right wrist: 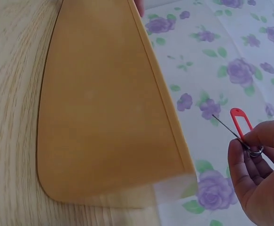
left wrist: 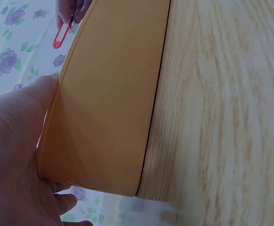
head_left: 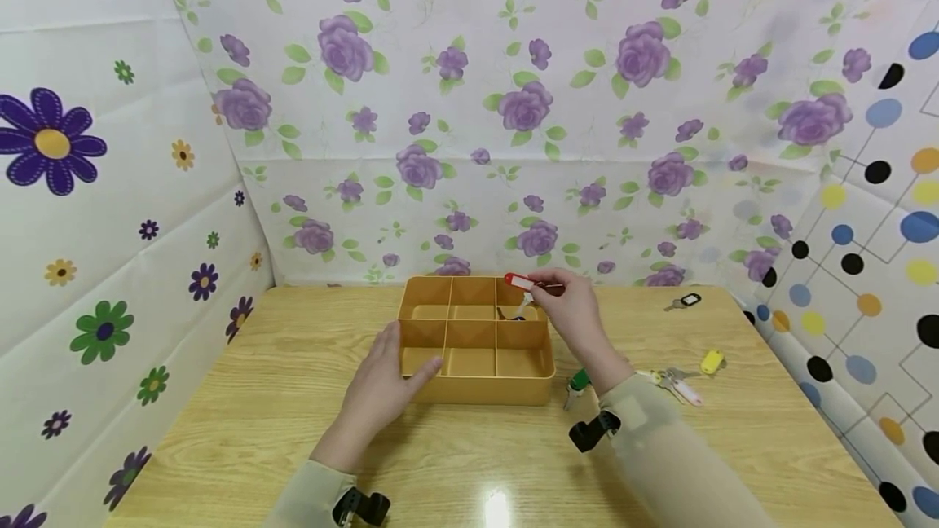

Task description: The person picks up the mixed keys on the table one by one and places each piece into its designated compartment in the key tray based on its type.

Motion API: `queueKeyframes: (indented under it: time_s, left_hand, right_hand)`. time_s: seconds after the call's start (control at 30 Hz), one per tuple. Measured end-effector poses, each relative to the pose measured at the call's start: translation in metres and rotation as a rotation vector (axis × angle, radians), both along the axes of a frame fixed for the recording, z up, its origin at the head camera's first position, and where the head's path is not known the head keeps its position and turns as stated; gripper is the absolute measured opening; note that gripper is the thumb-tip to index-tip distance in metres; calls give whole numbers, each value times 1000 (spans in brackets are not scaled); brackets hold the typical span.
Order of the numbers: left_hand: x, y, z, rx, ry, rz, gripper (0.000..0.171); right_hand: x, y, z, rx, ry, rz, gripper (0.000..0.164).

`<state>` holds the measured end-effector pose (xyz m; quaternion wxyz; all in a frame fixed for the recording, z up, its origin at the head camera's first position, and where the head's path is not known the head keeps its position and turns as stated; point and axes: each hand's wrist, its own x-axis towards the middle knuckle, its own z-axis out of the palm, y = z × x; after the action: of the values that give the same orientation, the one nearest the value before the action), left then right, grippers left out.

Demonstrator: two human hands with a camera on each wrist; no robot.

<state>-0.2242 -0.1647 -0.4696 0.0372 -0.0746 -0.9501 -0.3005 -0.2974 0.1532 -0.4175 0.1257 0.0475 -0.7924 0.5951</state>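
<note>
A tan six-compartment organizer box point(head_left: 477, 390) stands on the wooden table. My left hand point(head_left: 377, 389) holds its front left corner, the thumb at the front rim and the fingers along the left wall. Over the back right compartment, my right hand point(head_left: 572, 308) pinches a key ring. From the ring extend a red key tag point(head_left: 519, 282) with a white label and a thin key point(right wrist: 226, 125). Part of a dark blue tag point(head_left: 517, 318) shows inside that compartment. In the left wrist view, the box's front wall point(left wrist: 108, 94) fills the middle.
Right of the box lies a key with a green tag point(head_left: 579, 380), partly near my right forearm. Farther right are several keys point(head_left: 671, 381), a pink tag point(head_left: 687, 393), a yellow tag point(head_left: 711, 362) and a black-rimmed tag point(head_left: 690, 300) with a key. Patterned cloth point(head_left: 477, 104) surrounds the table.
</note>
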Motion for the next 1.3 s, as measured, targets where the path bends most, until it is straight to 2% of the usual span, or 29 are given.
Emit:
queueKeyframes:
  time_s: [0.27,0.7,1.0,1.3]
  left_hand:
    - [0,0,-2,2,11,5,124]
    - [-1,0,-2,8,20,9,125]
    - [0,-1,0,6,17,4,122]
    - [-2,-1,-2,-4,18,5,125]
  right_hand:
    - [-1,-18,-1,-95,-45,0,19]
    - [-11,-46,-9,-162,-65,-15,18]
    - [-17,-62,-14,-163,-96,-13,16]
    - [-19,-73,-17,-117,-128,-16,6]
